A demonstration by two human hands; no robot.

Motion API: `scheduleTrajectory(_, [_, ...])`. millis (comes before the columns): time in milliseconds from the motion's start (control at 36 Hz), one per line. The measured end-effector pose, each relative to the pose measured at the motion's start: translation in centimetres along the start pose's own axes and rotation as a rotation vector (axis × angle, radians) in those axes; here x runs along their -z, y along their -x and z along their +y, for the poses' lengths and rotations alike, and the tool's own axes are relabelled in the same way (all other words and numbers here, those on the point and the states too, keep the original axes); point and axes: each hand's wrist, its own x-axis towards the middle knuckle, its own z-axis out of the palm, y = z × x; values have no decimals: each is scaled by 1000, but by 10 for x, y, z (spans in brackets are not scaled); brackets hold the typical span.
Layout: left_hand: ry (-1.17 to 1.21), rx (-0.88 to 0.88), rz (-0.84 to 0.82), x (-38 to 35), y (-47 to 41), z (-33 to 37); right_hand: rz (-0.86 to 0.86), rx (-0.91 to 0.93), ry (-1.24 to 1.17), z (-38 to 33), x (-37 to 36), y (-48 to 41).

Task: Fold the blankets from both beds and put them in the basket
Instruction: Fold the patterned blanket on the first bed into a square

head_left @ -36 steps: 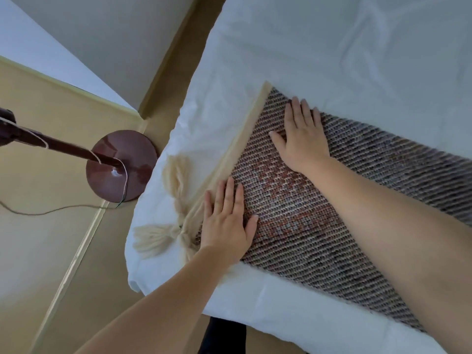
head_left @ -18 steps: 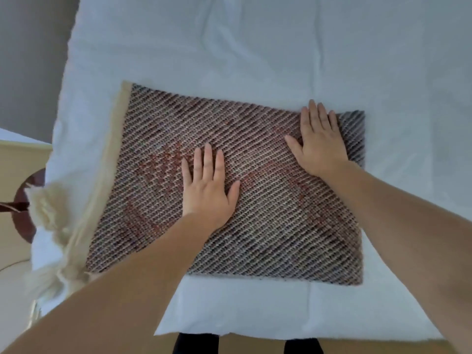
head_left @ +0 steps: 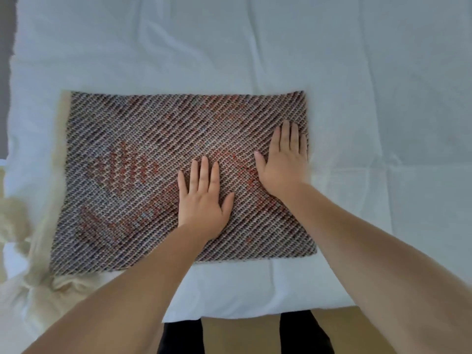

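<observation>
A woven blanket [head_left: 143, 164] in brown, grey and red lies folded into a flat rectangle on the white bed [head_left: 255, 47]. Its cream fringe and tassels [head_left: 18, 221] hang off the bed's left edge. My left hand [head_left: 204, 200] presses flat on the blanket's middle, fingers straight and together. My right hand [head_left: 286, 162] lies flat near the blanket's right edge, fingers straight. Neither hand holds anything. No basket is in view.
The bed's near edge [head_left: 242, 307] runs across the bottom, with tan floor [head_left: 240, 335] and my dark-clothed legs [head_left: 304, 335] below it. A grey wall strip [head_left: 3, 72] shows at far left.
Both hands slid rightward across the blanket while staying flat on it. The view swung from the bed's left corner and a lamp base round over the blanket.
</observation>
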Motion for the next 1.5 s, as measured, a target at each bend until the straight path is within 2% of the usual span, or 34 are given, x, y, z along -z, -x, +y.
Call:
scheduleTrajectory(278, [-2,-54,-40,-21,46,11,-39,-42,-119,24,-65,136])
scheduleTrajectory(417, [8,-58,-35,-32,58,29,-35,-21,-235,35,-81,166])
scheduleTrajectory(556, [67,-127,-16,-31,45,53,70,-58,-690,50,-38,123])
scheduleTrajectory(639, [63,-186,-51,-28,39,68,130,-141,-841,55,-3,75])
scheduleTrajectory(722, [70,-171,-47,-25,39,75,37,-266,-1047,55,27,32])
scheduleTrajectory(861, [245,-165,-88,-13,50,69,-178,-169,-1231,49,60,6])
scheduleTrajectory(917, [427,-140,-87,0,55,64,-195,-92,-1245,37,79,8])
scheduleTrajectory(1000, [724,-8,-94,24,67,51,-190,15,-1176,4,106,10])
scheduleTrajectory(1139, [982,98,90,61,90,17,-154,106,-990,-73,131,13])
scheduleTrajectory(1278, [1059,183,210,90,110,-43,-105,106,-865,-147,133,16])
scheduleTrajectory(1361, [1131,316,183,99,121,-80,-67,90,-824,-186,127,17])
scheduleTrajectory(1500, [1127,335,88,96,126,-139,-53,62,-773,-243,114,17])
